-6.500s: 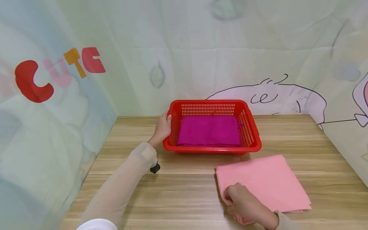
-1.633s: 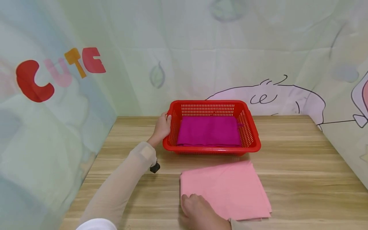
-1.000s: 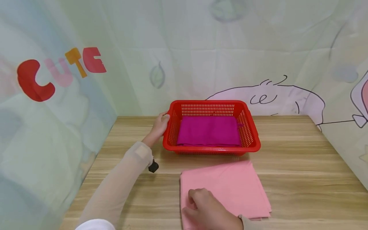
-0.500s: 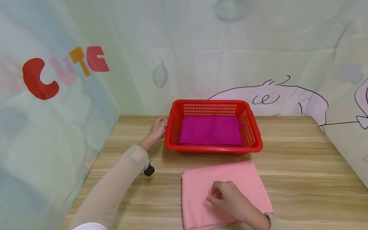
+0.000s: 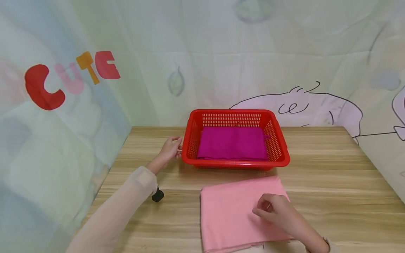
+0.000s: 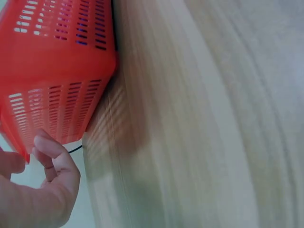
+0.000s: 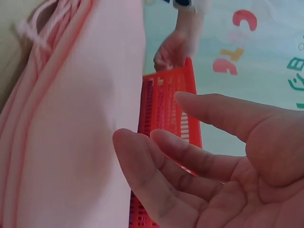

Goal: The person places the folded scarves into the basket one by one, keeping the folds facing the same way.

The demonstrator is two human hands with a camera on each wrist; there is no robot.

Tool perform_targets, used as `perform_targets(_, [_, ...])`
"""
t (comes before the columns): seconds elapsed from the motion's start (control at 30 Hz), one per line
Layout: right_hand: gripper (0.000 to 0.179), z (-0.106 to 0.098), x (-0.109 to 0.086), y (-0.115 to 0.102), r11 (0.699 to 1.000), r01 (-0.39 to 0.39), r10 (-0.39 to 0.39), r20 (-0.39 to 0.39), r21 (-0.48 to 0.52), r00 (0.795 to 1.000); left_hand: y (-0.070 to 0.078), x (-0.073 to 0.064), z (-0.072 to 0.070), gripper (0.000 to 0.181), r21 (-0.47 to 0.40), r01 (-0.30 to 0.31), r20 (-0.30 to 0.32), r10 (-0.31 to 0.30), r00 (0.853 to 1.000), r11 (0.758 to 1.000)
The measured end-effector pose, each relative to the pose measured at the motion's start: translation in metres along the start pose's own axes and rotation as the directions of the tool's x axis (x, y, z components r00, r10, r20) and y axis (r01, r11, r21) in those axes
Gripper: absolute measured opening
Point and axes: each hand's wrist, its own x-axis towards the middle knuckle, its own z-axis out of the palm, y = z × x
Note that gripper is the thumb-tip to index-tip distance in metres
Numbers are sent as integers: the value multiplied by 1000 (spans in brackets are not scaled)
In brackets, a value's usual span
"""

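Note:
A folded pink cloth [image 5: 227,211] lies flat on the table in front of the red basket. In the right wrist view its layered edge shows a pale cord [image 7: 38,33]. Over the cloth's right part is my right hand [image 5: 280,212], its fingers loosely bent and the thumb apart from them, holding nothing. My left hand [image 5: 168,150] is beside the left end of the red plastic basket [image 5: 237,163], fingers loosely bent with nothing held; the left wrist view shows thumb and fingertips apart. Inside the basket a folded magenta cloth [image 5: 232,142] covers much of the floor.
The wood-grain table [image 5: 332,168] runs back to a printed cloth backdrop [image 5: 205,77] right behind the basket. Another printed panel [image 5: 63,140] rises along the table's left side. A small black device [image 5: 157,194] hangs at my left wrist.
The pink cloth was pulled leftward, in front of the basket. My right hand then let go of it and moved up and right. My left hand left the basket's rim and drew back leftward.

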Motion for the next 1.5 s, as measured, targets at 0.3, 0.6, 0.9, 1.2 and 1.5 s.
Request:
perform_targets(0.3, [15, -26, -7, 17, 993, -107, 105, 38, 55, 994, -7, -17, -2, 49, -52, 77, 43, -75, 996, 996])
perform_targets(0.6, [16, -49, -12, 29, 979, -194, 187, -99, -68, 977, -19, -40, -2, 41, 2, 130, 95, -129, 987, 992])
perform_targets(0.9, [26, -61, -15, 45, 945, -296, 280, -121, -142, 952, -25, -74, 7, 45, 33, 93, 215, -98, 972, 995])
perform_targets(1.2, [29, -61, -14, 54, 928, -358, 356, -41, -103, 934, -33, -101, 14, 39, 62, 82, 330, -97, 939, 995])
perform_targets(1.5, [24, -58, -16, 64, 941, -331, 332, 19, -68, 943, -40, -123, 25, 26, -18, 184, 478, -153, 865, 983])
